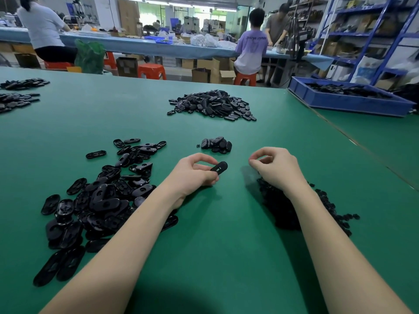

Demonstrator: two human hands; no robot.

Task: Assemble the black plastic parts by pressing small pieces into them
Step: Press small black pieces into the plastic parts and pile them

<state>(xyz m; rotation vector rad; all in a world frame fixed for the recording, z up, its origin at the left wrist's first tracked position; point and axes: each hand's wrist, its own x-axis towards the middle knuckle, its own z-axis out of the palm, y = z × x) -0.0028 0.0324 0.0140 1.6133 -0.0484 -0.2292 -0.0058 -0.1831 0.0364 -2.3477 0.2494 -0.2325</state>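
One black oval part [219, 167] is gripped in the left hand [195, 172], slot up, above mid-table [226, 223], well in from the near edge. The right hand [273, 166] is curled, thumb to fingertip; whether a small piece is pinched cannot be told. Small pieces pile [285, 207] lies under the right wrist. Piece should be aligned square to slot, then pressed straight until seated.

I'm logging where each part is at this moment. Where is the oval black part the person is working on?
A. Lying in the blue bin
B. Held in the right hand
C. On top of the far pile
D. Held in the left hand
D: the left hand grips the oval black part just above the green table, while the right hand only pinches its fingertips together beside it.
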